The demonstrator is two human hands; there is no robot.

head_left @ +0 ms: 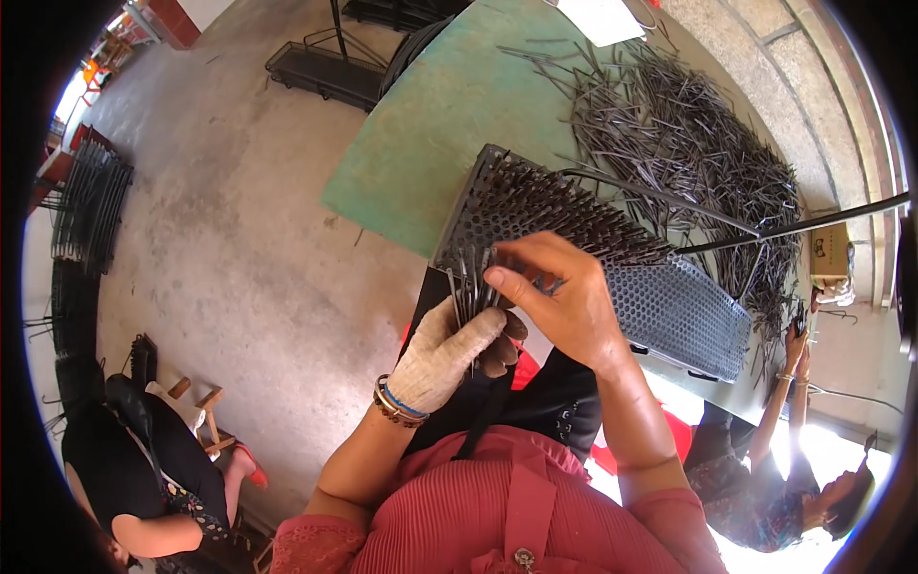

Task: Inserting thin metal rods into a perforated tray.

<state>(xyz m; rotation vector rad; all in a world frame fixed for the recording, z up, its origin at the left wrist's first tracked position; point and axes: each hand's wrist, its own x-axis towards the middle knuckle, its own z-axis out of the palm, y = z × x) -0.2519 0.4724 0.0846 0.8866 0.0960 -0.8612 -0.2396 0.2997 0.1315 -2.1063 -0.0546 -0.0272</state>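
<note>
My left hand (442,356), in a pale work glove with dark fingertips, is closed round a bundle of thin dark sticks (467,287) that points upward. My bare right hand (579,304) bends over from the right, thumb and forefinger pinching at the bundle's upper end. Just beyond my hands a black perforated tray (681,298) lies aslant at the table's edge. Many short dark sticks (559,212) stand upright in the holes of its far-left part, while the holes nearer the right show bare. My right hand partly hides the tray's near edge.
A large loose heap of dark sticks (688,134) covers the right of the green table (421,143). A black metal bar (813,230) reaches over tray and heap. One person (803,488) works at lower right; another (153,459) sits at lower left. Black racks (91,201) stand far left.
</note>
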